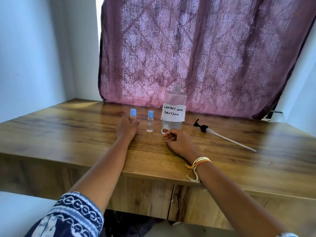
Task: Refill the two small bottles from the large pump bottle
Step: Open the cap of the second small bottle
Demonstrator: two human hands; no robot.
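Two small clear bottles with blue caps stand on the wooden table point(68, 134). My left hand point(126, 128) is wrapped around the lower part of the left small bottle point(133, 113), whose cap shows above my fingers. The right small bottle point(150, 121) stands free beside it. The large clear bottle point(174, 106), labelled "CONTACT LENS SOLUTION", stands open with no pump and holds a little liquid at the bottom. My right hand point(177, 141) rests on the table just in front of its base, fingers curled, holding nothing. The black pump point(222, 135) with its long white tube lies on the table to the right.
A purple patterned curtain point(205, 57) hangs right behind the bottles. Pale walls close in on the left and right. The table's front edge point(153, 177) runs near my forearms, with a cracked wooden panel below it.
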